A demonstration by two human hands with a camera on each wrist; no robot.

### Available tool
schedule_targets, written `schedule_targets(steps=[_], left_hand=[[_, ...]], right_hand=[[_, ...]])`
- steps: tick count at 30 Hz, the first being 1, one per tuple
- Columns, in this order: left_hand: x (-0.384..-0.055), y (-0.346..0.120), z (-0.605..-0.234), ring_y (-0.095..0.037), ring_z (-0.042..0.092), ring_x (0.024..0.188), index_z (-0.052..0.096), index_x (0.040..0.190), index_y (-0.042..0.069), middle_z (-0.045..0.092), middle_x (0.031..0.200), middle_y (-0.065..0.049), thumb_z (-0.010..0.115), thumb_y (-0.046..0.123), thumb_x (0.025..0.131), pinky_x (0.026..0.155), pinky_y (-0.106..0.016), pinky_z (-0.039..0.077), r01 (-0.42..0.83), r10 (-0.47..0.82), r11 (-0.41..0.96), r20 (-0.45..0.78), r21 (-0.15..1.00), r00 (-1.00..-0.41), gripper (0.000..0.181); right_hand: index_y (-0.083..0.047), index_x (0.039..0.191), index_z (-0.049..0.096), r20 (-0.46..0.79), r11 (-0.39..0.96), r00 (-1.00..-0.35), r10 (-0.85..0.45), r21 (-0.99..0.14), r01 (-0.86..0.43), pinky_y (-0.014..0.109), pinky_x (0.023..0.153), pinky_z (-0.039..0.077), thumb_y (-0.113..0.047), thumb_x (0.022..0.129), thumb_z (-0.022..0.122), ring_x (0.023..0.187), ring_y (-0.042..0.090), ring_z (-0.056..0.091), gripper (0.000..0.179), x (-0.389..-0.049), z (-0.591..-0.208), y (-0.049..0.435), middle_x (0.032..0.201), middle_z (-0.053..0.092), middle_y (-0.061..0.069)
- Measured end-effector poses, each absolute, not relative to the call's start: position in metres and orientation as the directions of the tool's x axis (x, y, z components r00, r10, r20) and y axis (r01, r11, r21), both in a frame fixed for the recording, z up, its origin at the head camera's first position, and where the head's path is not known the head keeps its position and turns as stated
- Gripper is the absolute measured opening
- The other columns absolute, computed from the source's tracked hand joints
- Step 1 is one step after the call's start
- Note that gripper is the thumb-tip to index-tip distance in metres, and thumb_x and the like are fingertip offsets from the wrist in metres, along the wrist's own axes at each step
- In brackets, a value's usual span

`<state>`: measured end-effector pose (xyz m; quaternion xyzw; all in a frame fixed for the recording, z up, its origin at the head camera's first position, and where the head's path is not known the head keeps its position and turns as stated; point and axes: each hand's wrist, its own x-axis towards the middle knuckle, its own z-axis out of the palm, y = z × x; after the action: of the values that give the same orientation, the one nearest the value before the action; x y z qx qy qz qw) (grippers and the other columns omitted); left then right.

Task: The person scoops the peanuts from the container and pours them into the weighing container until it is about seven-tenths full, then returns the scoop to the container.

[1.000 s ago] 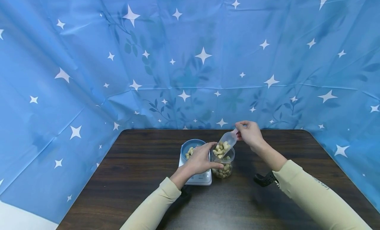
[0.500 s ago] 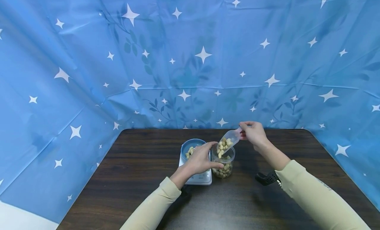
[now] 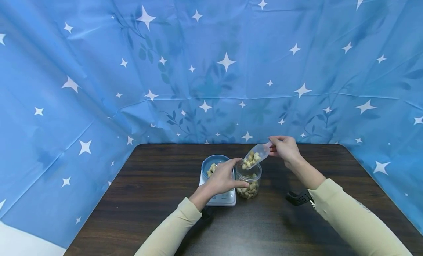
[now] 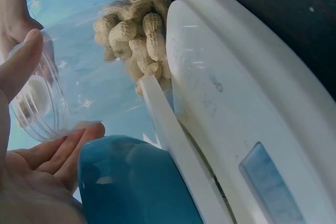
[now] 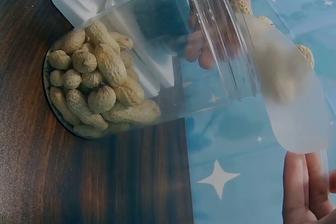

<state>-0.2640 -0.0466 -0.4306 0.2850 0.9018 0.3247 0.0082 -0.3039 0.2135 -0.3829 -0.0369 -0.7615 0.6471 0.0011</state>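
My left hand (image 3: pixel 222 179) holds a clear plastic jar (image 3: pixel 257 180) near its rim, thumb on the near side and fingers around the far side. Peanuts (image 5: pixel 100 77) in their shells fill the lower part of the jar. In my right hand (image 3: pixel 285 148), the fingers pinch the handle of a translucent scoop (image 3: pixel 262 150). The scoop carries several peanuts and is tilted with its tip down, close over the jar's mouth. A blue bowl (image 3: pixel 207 163) with some peanuts sits left of the jar, partly hidden by my left hand.
The bowl stands on a white kitchen scale (image 3: pixel 224 201), whose small display (image 4: pixel 270 182) shows in the left wrist view. A dark wood-grain table (image 3: pixel 148 197) lies beneath everything. Behind it hangs a blue curtain (image 3: pixel 185 83) with white stars.
The scoop and my right hand have risen slightly and shifted right, lifting peanuts out to just above the jar's rim. My left hand, the jar and the bowl have stayed put.
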Motion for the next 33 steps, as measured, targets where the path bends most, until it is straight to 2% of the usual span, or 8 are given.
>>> schedule_targets(steps=[4, 15, 22, 29, 33], left_hand=[[-0.264, -0.047, -0.433, -0.024, 0.053, 0.133, 0.044, 0.155, 0.011, 0.055, 0.148, -0.006, 0.084, 0.048, 0.085, 0.107, -0.049, 0.043, 0.514, 0.524, 0.622, 0.173, 0.591, -0.834, 0.089], [-0.263, -0.056, -0.434, -0.024, 0.042, 0.142, 0.037, 0.16, 0.013, 0.044, 0.155, -0.005, 0.082, 0.051, 0.085, 0.118, -0.057, 0.023, 0.539, 0.536, 0.621, 0.193, 0.569, -0.822, 0.095], [-0.267, -0.077, -0.426, -0.026, 0.042, 0.141, 0.038, 0.159, 0.015, 0.038, 0.158, -0.007, 0.083, 0.05, 0.085, 0.118, -0.059, 0.018, 0.533, 0.498, 0.63, 0.233, 0.565, -0.835, 0.093], [-0.277, -0.106, -0.423, -0.033, 0.028, 0.149, 0.035, 0.161, 0.017, 0.028, 0.163, -0.01, 0.087, 0.049, 0.081, 0.117, -0.062, 0.015, 0.456, 0.462, 0.664, 0.154, 0.593, -0.873, 0.101], [-0.282, -0.121, -0.424, -0.035, 0.028, 0.148, 0.03, 0.163, 0.016, 0.025, 0.165, -0.011, 0.089, 0.05, 0.078, 0.116, -0.064, 0.015, 0.383, 0.422, 0.676, 0.096, 0.63, -0.901, 0.109]], right_hand=[[0.014, 0.144, 0.046, -0.062, 0.149, -0.996, 0.07, -0.986, 0.072, 0.025, 0.074, 0.059, -0.023, 0.111, 0.047, 0.073, 0.006, 0.063, 0.05, -0.305, -0.385, 0.214, 0.086, 0.062, 0.003], [0.015, 0.143, 0.046, -0.07, 0.094, -0.995, 0.074, -0.993, 0.077, 0.024, 0.073, 0.058, -0.021, 0.111, 0.046, 0.073, 0.005, 0.062, 0.048, -0.307, -0.386, 0.216, 0.084, 0.061, 0.001], [0.015, 0.143, 0.045, -0.075, 0.036, -0.995, 0.064, -0.996, 0.077, 0.024, 0.073, 0.058, -0.021, 0.11, 0.048, 0.074, 0.006, 0.063, 0.049, -0.307, -0.383, 0.213, 0.083, 0.063, -0.001], [0.015, 0.146, 0.041, -0.086, -0.029, -0.995, 0.045, -0.996, 0.085, 0.024, 0.073, 0.058, -0.021, 0.11, 0.05, 0.075, 0.007, 0.064, 0.052, -0.306, -0.384, 0.211, 0.085, 0.063, -0.001], [0.016, 0.146, 0.041, -0.08, -0.056, -0.996, 0.04, -0.995, 0.078, 0.025, 0.074, 0.059, -0.02, 0.11, 0.05, 0.076, 0.008, 0.065, 0.052, -0.308, -0.386, 0.208, 0.086, 0.064, 0.0]])
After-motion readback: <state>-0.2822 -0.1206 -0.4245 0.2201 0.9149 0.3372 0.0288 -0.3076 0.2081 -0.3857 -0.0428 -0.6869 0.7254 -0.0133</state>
